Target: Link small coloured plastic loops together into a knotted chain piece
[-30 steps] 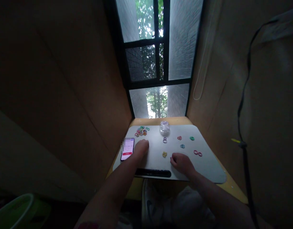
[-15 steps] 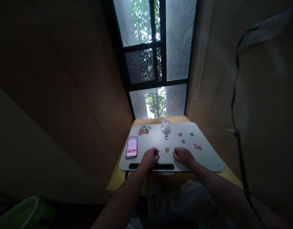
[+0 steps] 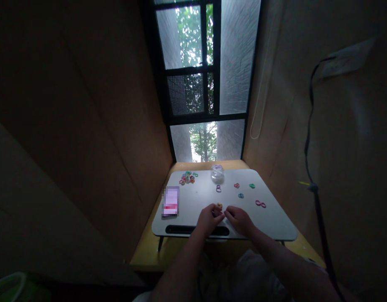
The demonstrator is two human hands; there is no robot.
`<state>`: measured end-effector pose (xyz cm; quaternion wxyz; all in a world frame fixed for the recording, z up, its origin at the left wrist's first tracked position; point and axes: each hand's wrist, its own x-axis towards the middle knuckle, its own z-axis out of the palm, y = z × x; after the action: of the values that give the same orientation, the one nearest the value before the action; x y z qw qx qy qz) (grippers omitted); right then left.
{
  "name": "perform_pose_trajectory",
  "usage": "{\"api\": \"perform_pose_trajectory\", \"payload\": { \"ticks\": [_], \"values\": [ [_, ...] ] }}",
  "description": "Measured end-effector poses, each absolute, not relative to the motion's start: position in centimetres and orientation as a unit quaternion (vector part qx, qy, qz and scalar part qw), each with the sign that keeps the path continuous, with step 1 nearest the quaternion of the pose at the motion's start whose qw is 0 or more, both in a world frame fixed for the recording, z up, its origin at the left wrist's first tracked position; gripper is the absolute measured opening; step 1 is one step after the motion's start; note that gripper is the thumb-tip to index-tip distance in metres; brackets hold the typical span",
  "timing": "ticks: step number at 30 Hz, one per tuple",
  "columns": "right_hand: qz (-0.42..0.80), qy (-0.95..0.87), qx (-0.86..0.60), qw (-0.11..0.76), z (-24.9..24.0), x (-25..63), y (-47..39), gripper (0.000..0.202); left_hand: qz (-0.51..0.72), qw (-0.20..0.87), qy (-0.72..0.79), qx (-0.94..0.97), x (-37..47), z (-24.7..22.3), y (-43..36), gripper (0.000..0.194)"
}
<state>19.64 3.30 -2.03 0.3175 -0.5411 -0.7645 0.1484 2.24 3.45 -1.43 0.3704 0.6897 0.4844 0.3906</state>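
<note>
My left hand is closed at the front middle of the white lap table. Its fingertips curl just in front of a small yellow looped band; whether they touch it I cannot tell. Closed too, my right hand meets the left with its fingertips almost touching. Anything pinched between the fingers is too small or hidden to make out. Farther back lies a purple twisted band. To the right are a red band, a blue band, a green band and a pink figure-eight band.
A pile of colourful bands lies at the back left, above a phone with a blurred screen. At the back edge stands a clear plastic container. A black slot runs along the front. Right, a dark cable hangs down.
Both hands have moved toward each other and now nearly meet in front of the yellow band. The view has tilted up slightly, so the table sits lower. The bands on the table stay put.
</note>
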Motion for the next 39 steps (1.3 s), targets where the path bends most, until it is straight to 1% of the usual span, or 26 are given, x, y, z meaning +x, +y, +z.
{"api": "perform_pose_trajectory", "payload": {
  "ticks": [8,11,13,17,20,25,30,35,39],
  "values": [
    [0.223,-0.774,-0.488,0.334,-1.3,18.7,3.6,0.024,0.38,0.358,0.486,0.701,2.0,-1.3,3.4,0.021],
    [0.208,-0.767,-0.503,0.339,-1.3,18.4,3.3,0.023,0.378,0.356,0.493,0.698,2.0,-1.2,3.1,0.023],
    [0.201,-0.779,-0.493,0.332,-1.4,18.4,3.0,0.024,0.376,0.359,0.495,0.696,2.0,-1.4,3.0,0.02],
    [0.218,-0.791,-0.474,0.319,-1.6,18.9,2.8,0.027,0.378,0.369,0.496,0.689,2.0,-2.1,3.1,0.023],
    [0.224,-0.79,-0.472,0.32,-1.9,19.0,2.9,0.02,0.376,0.358,0.509,0.687,2.0,-2.4,3.1,0.023],
    [0.214,-0.791,-0.476,0.319,-2.3,19.0,2.7,0.009,0.378,0.332,0.51,0.697,2.1,-2.1,2.8,0.016],
    [0.195,-0.786,-0.49,0.322,-2.4,18.9,2.5,0.002,0.378,0.35,0.499,0.697,2.1,-1.4,2.5,0.015],
    [0.169,-0.772,-0.51,0.34,-2.9,18.8,2.6,0.01,0.372,0.341,0.499,0.704,1.8,-1.0,2.3,0.017],
    [0.147,-0.77,-0.52,0.339,-3.2,18.6,2.5,0.012,0.367,0.326,0.495,0.717,1.8,-1.0,2.0,0.021]
  ]
}}
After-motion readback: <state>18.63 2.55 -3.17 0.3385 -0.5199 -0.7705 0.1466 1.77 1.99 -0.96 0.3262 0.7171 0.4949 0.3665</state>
